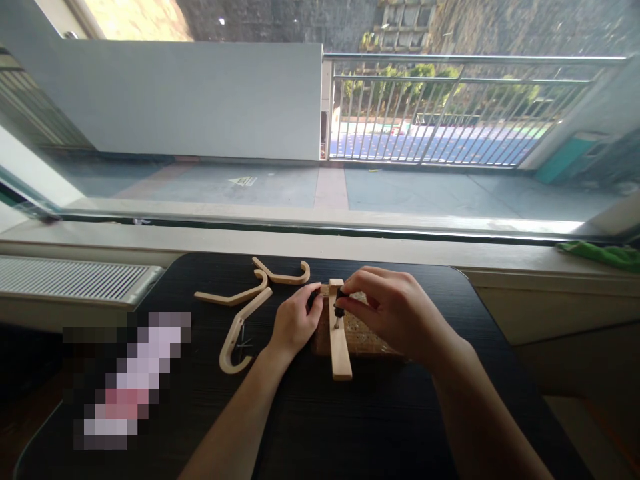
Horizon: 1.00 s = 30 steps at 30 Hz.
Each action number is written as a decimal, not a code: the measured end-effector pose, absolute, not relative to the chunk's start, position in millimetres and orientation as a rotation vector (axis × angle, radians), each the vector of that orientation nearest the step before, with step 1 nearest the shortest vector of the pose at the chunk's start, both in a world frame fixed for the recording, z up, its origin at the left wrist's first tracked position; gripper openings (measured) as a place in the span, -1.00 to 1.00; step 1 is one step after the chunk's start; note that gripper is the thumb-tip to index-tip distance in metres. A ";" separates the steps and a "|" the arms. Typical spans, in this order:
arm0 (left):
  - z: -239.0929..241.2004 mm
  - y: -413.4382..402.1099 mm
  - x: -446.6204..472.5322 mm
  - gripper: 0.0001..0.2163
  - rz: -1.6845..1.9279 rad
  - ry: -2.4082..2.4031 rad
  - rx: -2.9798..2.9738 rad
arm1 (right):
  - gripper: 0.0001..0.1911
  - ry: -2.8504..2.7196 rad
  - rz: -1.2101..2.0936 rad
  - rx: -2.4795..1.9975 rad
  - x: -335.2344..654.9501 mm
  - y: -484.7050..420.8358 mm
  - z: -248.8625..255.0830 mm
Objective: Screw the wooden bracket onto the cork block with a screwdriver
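Note:
A straight wooden strip (340, 347) lies across a small wooden board (367, 341) on the dark table (350, 427). My right hand (395, 313) pinches a small black knob or screw (340, 303) standing on the strip near its far end. My left hand (295, 320) rests against the left side of the board and strip, fingers curled on a dark piece I cannot make out. Three curved wooden hook pieces lie to the left: one (283, 275) at the back, one (235, 297) beside it, one (243, 330) nearest.
A few dark screws (244, 341) lie by the nearest hook. A blurred-out patch (130, 380) covers the table's left part. Behind the table run a window sill (300, 243), a radiator grille (75, 277) and a green cloth (600, 255). Outside is a balcony railing (450, 113).

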<state>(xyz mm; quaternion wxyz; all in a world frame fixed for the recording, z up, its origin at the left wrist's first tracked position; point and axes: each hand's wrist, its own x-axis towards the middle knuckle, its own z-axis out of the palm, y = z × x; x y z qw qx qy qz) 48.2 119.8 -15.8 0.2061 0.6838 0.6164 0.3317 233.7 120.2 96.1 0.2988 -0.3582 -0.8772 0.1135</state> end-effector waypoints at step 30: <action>-17.7 120.6 47.8 -0.71 0.921 1.720 1.912 | -0.92 -2.370 0.393 -0.951 232.0 117.6 98.7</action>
